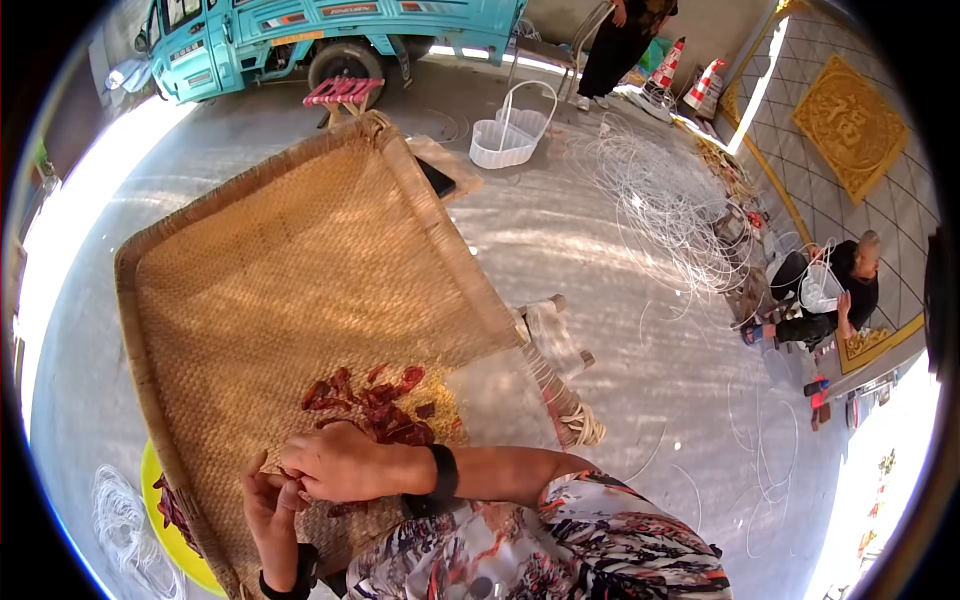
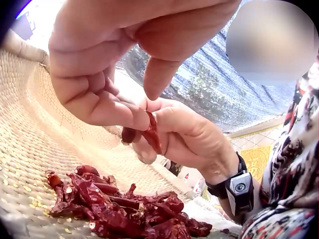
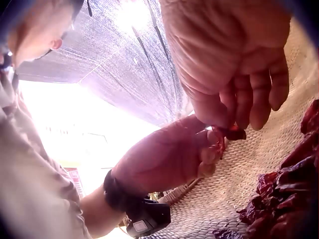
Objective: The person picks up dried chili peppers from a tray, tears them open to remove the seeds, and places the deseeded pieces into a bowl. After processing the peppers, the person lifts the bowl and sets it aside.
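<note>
Low over a woven tray, my left hand and right hand meet at the fingertips. Between them both hands pinch a torn dried red chili. In the right wrist view the same chili shows as a small red bit below my right hand, and my left hand grips it from the other side. A pile of dried red chilies lies on the tray just beyond the hands. Pale yellow seeds are scattered beside the pile.
A yellow basin with more chilies stands left of the tray. White plastic strands lie tangled on the floor, near a white basket. A seated person holds another basket at right. A blue truck stands behind.
</note>
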A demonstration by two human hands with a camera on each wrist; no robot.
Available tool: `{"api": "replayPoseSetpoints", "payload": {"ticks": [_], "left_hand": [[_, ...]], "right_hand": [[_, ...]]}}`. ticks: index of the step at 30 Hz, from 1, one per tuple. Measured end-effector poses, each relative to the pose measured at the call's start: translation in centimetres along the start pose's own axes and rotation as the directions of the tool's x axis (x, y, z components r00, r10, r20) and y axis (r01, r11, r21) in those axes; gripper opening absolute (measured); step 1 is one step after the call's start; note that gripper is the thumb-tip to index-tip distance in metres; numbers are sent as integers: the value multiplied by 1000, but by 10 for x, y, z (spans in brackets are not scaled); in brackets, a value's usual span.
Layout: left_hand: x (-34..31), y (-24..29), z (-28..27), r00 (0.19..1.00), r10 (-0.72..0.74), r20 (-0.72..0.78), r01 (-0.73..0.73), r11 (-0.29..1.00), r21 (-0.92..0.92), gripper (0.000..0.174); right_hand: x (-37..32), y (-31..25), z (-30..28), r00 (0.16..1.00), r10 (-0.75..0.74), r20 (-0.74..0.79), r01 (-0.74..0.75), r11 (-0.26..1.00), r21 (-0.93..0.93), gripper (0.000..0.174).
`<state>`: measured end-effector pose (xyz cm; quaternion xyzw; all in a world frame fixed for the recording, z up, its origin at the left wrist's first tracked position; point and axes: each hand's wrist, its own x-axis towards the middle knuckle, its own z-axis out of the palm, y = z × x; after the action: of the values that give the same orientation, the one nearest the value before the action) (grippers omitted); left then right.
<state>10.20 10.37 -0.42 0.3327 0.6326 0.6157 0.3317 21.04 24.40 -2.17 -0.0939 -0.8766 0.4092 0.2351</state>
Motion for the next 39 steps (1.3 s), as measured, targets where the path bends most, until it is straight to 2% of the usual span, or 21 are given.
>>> {"api": "replayPoseSetpoints", "payload": {"ticks": [3,6,8,9,11,12,15,17,18,20,21,24,25,26,29,31,32,33,35,36,39], "left_hand": [[2,-8,-22,983,-118,140,110,992,62,21],[-3,-3,-28,985,-124,117,124,992,8,22],[-5,10,-35,997,-80,-24,81,995,62,15],[-7,16,-39,994,-54,-93,63,994,90,14],[-7,22,-67,949,-20,-313,38,998,51,15],[-6,22,-84,908,-5,-419,21,999,34,17],[-9,0,-153,866,117,-486,-164,985,-54,27],[-19,-46,-229,790,306,-531,-104,921,375,35],[-20,-44,-237,753,405,-518,-52,823,566,40],[-28,-50,-242,782,429,-451,-54,768,638,40],[-23,-23,-181,769,332,-546,-80,898,433,33],[-7,-19,-145,853,399,-337,-146,801,581,30],[-11,-13,-126,911,155,-382,-31,950,312,29],[-13,-8,-108,932,-96,-350,109,994,19,29],[-6,-6,-70,993,-118,-11,118,987,104,35],[-2,-7,-52,987,-136,85,126,986,113,33],[-2,-8,-42,980,-151,127,136,984,118,32],[-3,-8,-27,992,-108,58,100,986,131,37],[-1,-8,-14,994,-93,49,85,987,136,39],[3,-7,-16,976,-135,169,118,987,109,35],[3,-7,-15,957,-204,205,220,974,-58,19]], "right_hand": [[-2,-1,5,999,-52,5,52,999,16,15],[-2,-1,5,999,-53,9,53,998,21,17],[-3,8,7,998,-56,-24,56,998,-3,19],[-5,15,6,997,-67,-45,61,991,-121,21],[-8,32,4,992,-97,-83,62,934,-353,24],[-9,37,4,994,-82,-75,48,928,-370,25],[-12,52,8,995,-71,-64,38,908,-416,27],[-18,67,22,997,-76,-23,58,896,-441,26],[-17,69,25,997,-79,-4,68,889,-452,26],[-16,73,33,998,-64,-18,52,918,-394,22],[-15,73,35,998,-57,-21,45,931,-362,21],[-15,86,41,986,165,5,-155,936,-316,17],[-16,82,34,998,56,-1,-53,932,-359,16],[-16,76,27,1000,23,4,-20,939,-342,15],[-15,58,9,1000,-15,-6,13,962,-273,15],[-13,41,-2,999,42,-24,-46,980,-193,15],[-12,33,-8,998,63,-2,-62,989,-135,15],[-11,23,-13,997,78,27,-76,995,-69,16],[-8,7,-21,985,117,130,-128,988,83,20],[-8,5,-20,986,124,116,-142,975,169,20],[-8,7,-20,987,121,108,-146,952,269,21]]}}
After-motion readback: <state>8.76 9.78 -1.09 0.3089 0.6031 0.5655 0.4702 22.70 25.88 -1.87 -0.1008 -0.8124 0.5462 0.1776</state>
